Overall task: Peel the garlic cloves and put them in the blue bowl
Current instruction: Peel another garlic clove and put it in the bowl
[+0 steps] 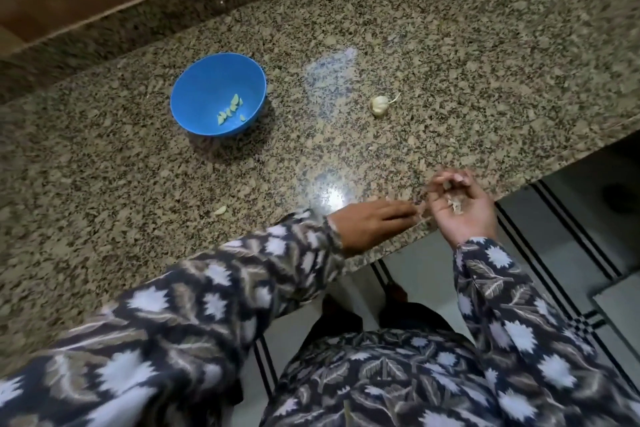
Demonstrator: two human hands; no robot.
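Left hand flat, fingers straight, at bench edge; right hand cups garlic skins. Peeled cloves in blue bowl, stray clove on bench. Risk: I spill skins off edge.

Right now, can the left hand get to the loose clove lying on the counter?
Probably yes. The left hand lies flat with straight fingers, the loose clove sits on bare counter to the left of its wrist, and nothing stands between them.
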